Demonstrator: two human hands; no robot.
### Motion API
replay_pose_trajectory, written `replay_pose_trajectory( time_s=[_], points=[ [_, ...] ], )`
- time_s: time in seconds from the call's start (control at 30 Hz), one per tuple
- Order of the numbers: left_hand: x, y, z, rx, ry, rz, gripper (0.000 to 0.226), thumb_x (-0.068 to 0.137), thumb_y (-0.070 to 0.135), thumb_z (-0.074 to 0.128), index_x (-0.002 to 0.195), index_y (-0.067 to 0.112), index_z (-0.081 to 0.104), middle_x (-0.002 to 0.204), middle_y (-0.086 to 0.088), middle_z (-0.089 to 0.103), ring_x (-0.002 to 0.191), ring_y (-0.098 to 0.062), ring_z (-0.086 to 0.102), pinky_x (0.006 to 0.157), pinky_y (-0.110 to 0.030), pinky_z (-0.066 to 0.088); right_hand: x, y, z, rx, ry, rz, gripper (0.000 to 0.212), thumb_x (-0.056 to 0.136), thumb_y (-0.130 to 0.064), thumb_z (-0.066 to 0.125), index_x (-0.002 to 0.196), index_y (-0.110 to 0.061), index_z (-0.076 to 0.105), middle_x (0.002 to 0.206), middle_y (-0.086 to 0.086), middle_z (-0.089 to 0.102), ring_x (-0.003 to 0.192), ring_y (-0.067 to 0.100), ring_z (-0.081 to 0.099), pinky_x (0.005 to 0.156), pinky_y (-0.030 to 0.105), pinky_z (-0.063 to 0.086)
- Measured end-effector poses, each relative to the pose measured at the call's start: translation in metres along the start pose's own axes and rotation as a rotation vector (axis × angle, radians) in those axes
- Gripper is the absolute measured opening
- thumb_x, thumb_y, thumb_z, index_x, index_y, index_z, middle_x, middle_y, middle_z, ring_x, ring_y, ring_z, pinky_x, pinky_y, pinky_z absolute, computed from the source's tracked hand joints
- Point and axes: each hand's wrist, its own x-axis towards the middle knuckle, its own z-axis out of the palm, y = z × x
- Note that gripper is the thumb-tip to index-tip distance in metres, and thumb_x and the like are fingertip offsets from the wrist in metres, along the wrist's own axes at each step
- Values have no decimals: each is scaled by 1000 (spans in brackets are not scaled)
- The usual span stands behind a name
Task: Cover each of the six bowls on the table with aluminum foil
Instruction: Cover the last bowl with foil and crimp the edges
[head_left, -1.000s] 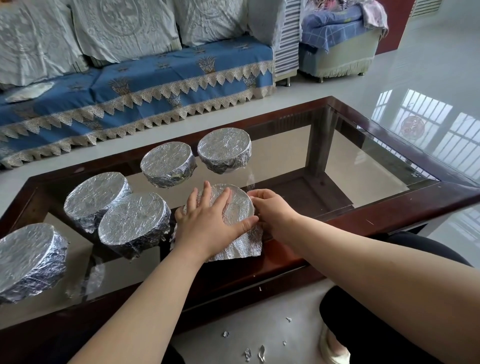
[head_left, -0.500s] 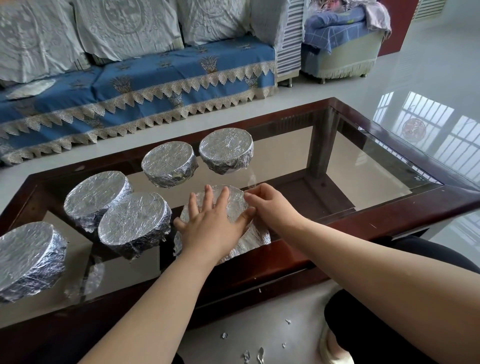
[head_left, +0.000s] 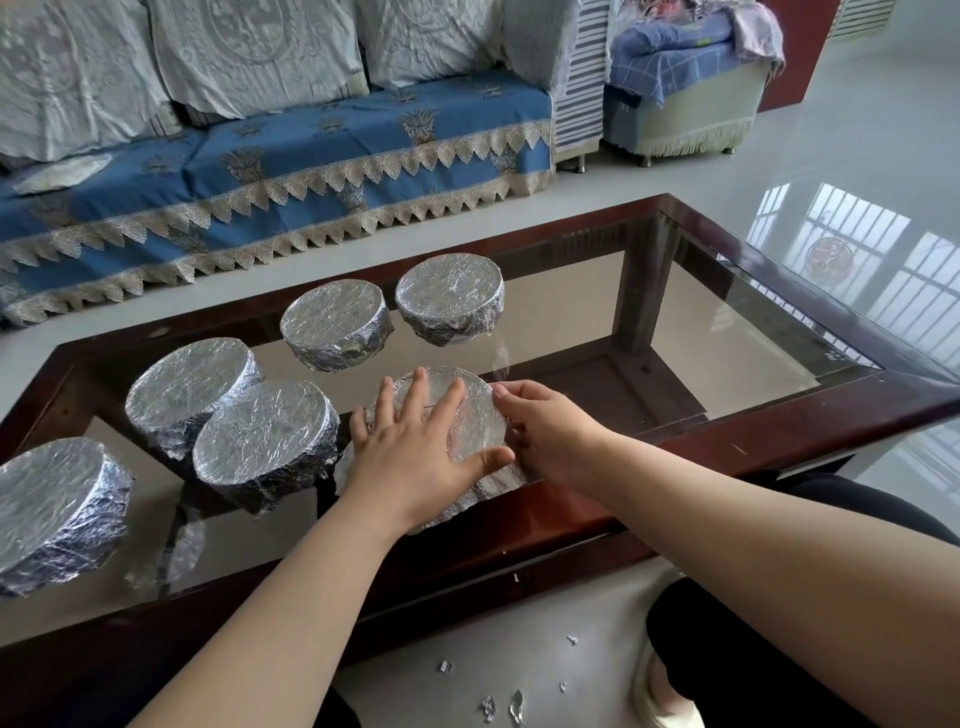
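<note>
Several foil-wrapped bowls stand on the glass table (head_left: 727, 343). The nearest one, the front bowl (head_left: 467, 410), has a sheet of foil over its top with loose edges hanging at its front. My left hand (head_left: 415, 452) lies flat on its foil top, fingers spread. My right hand (head_left: 545, 426) curls round the bowl's right rim, pressing foil against the side. Other wrapped bowls sit at the far left (head_left: 52, 499), left middle (head_left: 192, 389), beside it (head_left: 265, 441), and two at the back (head_left: 335, 322) (head_left: 449, 296).
The table has a dark wood frame (head_left: 675, 457). A blue-covered sofa (head_left: 311, 156) runs behind it, with a small stool (head_left: 680, 98) to its right. Scraps of foil (head_left: 498, 706) lie on the floor near my knee (head_left: 779, 623).
My left hand has slid a little toward the near side of the foil top. My right hand has moved along the bowl's right rim, folding the foil down there.
</note>
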Motion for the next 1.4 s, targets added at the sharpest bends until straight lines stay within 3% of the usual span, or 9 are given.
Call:
replay_pose_trajectory(
  time_s=[0.13, 0.3, 0.5, 0.77, 0.97, 1.03, 1.1, 1.23, 1.4],
  points=[
    [-1, 1, 0, -2, 10, -3, 116, 51, 97, -7, 155, 47, -7, 166, 2, -16, 151, -33, -16, 119, -59, -4, -1, -2, 3, 187, -17, 67, 15, 98, -13, 52, 86, -14, 60, 60, -3, 59, 52, 8, 48, 56, 22, 37],
    [-2, 2, 1, -6, 24, -17, 117, 50, 98, -7, 155, 47, -5, 166, 4, -14, 152, -33, -14, 118, -60, -2, 1, -2, 6, 281, -6, 70, 10, 97, -7, 52, 97, -9, 62, 69, -1, 59, 45, 3, 56, 47, 16, 47],
    [-2, 2, 2, -9, 35, -29, 124, 42, 101, -15, 154, 49, -3, 167, 4, -12, 152, -32, -12, 118, -61, 2, 9, 5, 6, 246, 23, 43, 8, 94, -4, 56, 91, -5, 63, 77, 8, 63, 64, 17, 58, 63, 27, 50],
    [-4, 4, -1, -17, 36, -58, 114, 53, 101, -4, 155, 49, -1, 167, 1, -13, 152, -31, -11, 117, -61, 3, 8, -1, 7, -169, 176, -128, 29, 85, 12, 46, 92, -6, 68, 67, 6, 65, 38, 13, 51, 36, 21, 41],
    [-4, 13, -2, -84, 59, -168, 118, 55, 97, 5, 158, 37, 3, 166, -5, -13, 152, -33, -8, 117, -61, 5, 9, -7, 6, -517, 151, -274, 11, 91, -24, 63, 97, -15, 65, 68, -5, 58, 54, 5, 54, 54, 20, 44],
    [-5, 13, -6, -109, 53, -185, 121, 55, 95, 4, 158, 34, 4, 167, -6, -10, 152, -33, -5, 117, -60, 8, 13, -5, 6, -608, 134, -321, 13, 88, -20, 66, 101, -17, 64, 80, -2, 61, 72, 12, 59, 69, 25, 48],
    [-5, 9, -9, -114, 39, -183, 120, 54, 95, 2, 158, 35, 6, 167, -4, -7, 152, -32, -2, 116, -59, 14, 16, -6, 4, -659, 136, -331, 16, 88, -16, 64, 104, -18, 64, 77, -5, 58, 68, 11, 55, 62, 18, 44],
    [-6, -3, -7, 1, 25, -120, 112, 58, 96, 2, 156, 43, 6, 167, 0, -4, 151, -32, 0, 114, -58, 18, 21, -10, 0, -618, 66, -273, 18, 89, -13, 62, 107, -18, 62, 69, -6, 55, 56, 11, 49, 46, 16, 38],
    [-5, -6, 0, -52, 56, -99, 122, 50, 100, -2, 157, 42, 7, 167, -3, -8, 152, -33, -10, 119, -56, 7, 23, -11, -7, -389, -78, -121, 18, 91, -19, 66, 108, -18, 61, 87, 7, 64, 69, 17, 57, 67, 31, 48]
  ],
)
